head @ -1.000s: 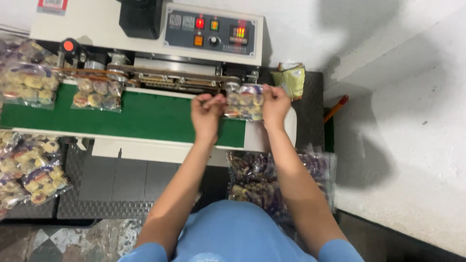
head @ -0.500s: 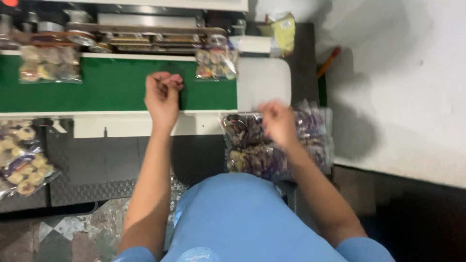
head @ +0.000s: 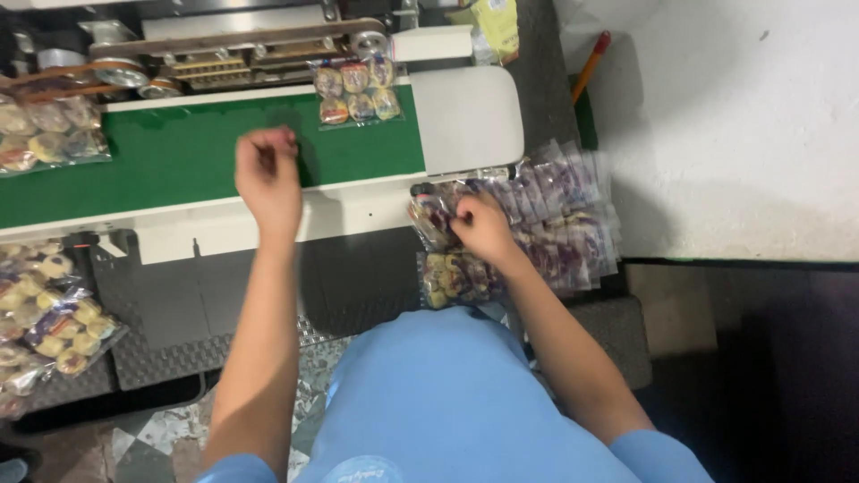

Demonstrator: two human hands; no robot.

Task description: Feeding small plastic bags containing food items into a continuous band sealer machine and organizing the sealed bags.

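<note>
The right hand (head: 483, 228) closes its fingers on a clear plastic bag of purple-wrapped sweets (head: 438, 219) atop the pile below the green conveyor belt's (head: 179, 161) right end. The left hand (head: 268, 174), loosely fisted and empty, hovers over the belt's front edge.

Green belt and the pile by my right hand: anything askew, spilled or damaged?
Nothing stands out. One clear bag lies flat on the green belt at the sealer end, another bag further left. The right hand is on the pile below the belt. The left hand hovers closed, empty.
</note>
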